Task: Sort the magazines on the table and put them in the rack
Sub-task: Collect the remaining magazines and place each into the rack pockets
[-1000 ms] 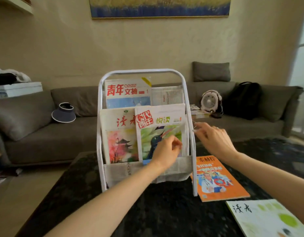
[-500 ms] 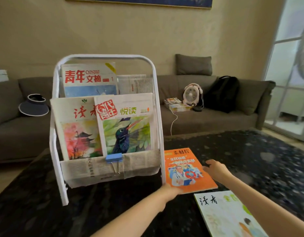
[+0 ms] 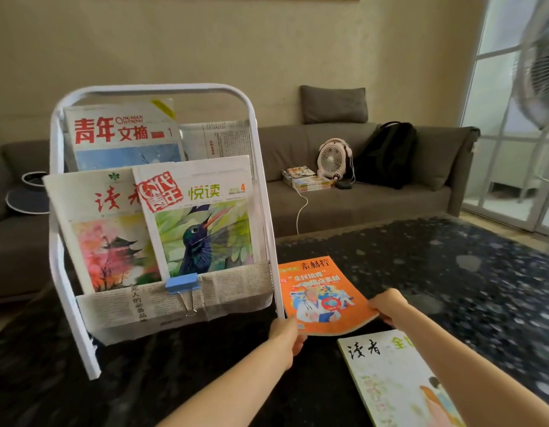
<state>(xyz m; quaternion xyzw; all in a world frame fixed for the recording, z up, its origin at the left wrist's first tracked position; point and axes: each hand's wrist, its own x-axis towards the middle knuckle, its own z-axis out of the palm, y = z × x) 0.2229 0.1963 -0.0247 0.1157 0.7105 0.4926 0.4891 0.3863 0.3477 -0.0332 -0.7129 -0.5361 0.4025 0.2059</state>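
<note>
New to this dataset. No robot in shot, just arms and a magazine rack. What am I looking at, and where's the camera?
There is no machine here. A person works with bare hands, and one wide-angle camera worn on their head looks forward and down, so the arms enter from the bottom. The left hand and right hand each have a grip on a near corner of the orange magazine, which lies on the dark table. A pale green magazine lies nearer, untouched. The white rack stands on the table and already holds at least three magazines, among them the hummingbird magazine. A sofa sits behind.
</note>
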